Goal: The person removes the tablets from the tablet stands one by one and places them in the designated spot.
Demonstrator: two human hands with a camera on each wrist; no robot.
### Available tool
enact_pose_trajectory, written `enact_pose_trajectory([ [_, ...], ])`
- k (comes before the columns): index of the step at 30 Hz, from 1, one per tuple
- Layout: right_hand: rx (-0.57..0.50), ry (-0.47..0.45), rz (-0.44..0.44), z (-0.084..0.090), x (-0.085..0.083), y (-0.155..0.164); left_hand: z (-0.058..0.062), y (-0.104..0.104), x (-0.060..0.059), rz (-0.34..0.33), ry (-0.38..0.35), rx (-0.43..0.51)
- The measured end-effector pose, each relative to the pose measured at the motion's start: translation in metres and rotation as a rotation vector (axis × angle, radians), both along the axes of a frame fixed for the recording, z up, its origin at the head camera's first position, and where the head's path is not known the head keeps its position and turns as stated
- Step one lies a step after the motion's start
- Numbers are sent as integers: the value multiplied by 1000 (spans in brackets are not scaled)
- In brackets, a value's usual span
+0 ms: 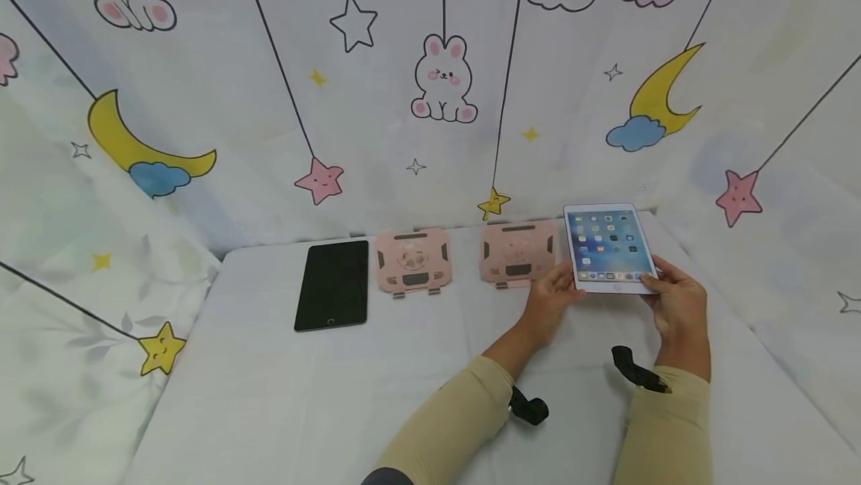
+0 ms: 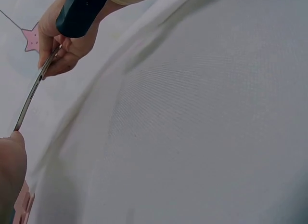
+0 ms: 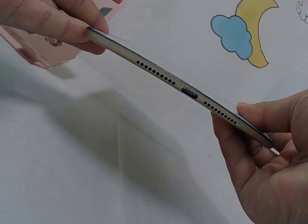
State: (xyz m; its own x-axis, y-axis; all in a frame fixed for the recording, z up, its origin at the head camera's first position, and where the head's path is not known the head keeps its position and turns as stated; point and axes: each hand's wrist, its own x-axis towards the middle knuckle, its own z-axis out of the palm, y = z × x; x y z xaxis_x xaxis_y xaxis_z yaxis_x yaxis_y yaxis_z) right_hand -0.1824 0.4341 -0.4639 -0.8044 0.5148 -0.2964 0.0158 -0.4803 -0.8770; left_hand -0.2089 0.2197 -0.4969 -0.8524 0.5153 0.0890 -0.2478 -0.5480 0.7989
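A white-framed tablet [image 1: 605, 242], its screen lit with app icons, is held tilted over the right back part of the table. My right hand [image 1: 679, 306] grips its lower right corner, thumb on the front and fingers behind. At the lower left corner, my left hand [image 1: 548, 302] pinches the edge. The right wrist view shows the tablet's bottom edge [image 3: 190, 93] with speaker holes and a charging port, above its shadow on the cloth. From the left wrist, the tablet [image 2: 31, 96] appears edge-on between both hands.
Two pink tablet cases [image 1: 413, 261] [image 1: 518, 252] lie at the back of the white-covered table [image 1: 303, 403], one just left of the held tablet. Farther left lies a dark-screened tablet [image 1: 332, 287]. A cartoon-printed curtain [image 1: 377, 119] hangs behind and along the sides.
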Motion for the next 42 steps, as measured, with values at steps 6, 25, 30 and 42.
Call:
enact_pose_trajectory([
  [6, -21, -82, 32, -17, -7, 7, -14, 5, -2, -1, -130, 40],
  [25, 843, -399, 46, -44, -22, 6, -24, 14, 2, -105, -146, 22],
  [30, 957, -414, 18, -46, -18, 3, -20, 14, 2, -125, -137, -36],
  [42, 1054, -448, 28, -51, -17, 0, -10, 19, 9, -158, 16, -256],
])
